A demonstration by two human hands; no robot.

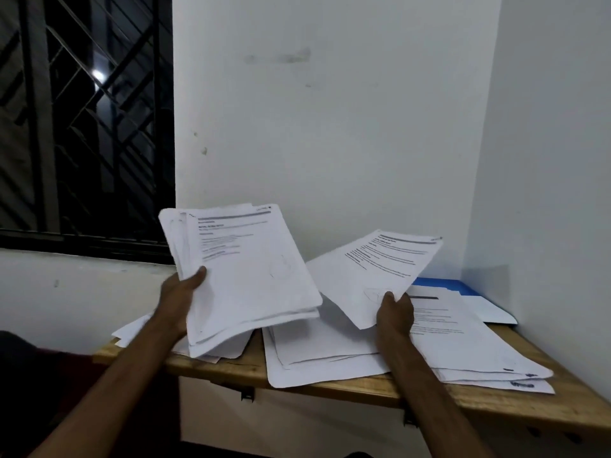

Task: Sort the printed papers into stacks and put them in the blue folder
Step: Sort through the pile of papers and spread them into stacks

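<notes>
Two forearms (125, 375) are stretched forward, and paper is gripped in both hands. A thick bundle (251, 279) is held tilted above the tabletop (529, 403) by the left hand (185, 289), whose thumb is laid on the printed face. A loose sheet (380, 269) is pinched at its lower corner by the right hand (395, 312) and raised just beside the bundle. Sorting is judged to be the step in hand, with filing not yet begun. The loose sheet must next be matched to a stack and laid squarely on it. Below and between the hands a middle pile (314, 358) is spread, a right pile (463, 342) lies under the right hand, and a left pile (132, 328) is partly hidden beneath the bundle. Beyond the right hand, against the wall, the blue folder (463, 287) is seen lying flat. A white sheet (489, 310) covers part of it, though whether it lies inside or on top cannot be told.
</notes>
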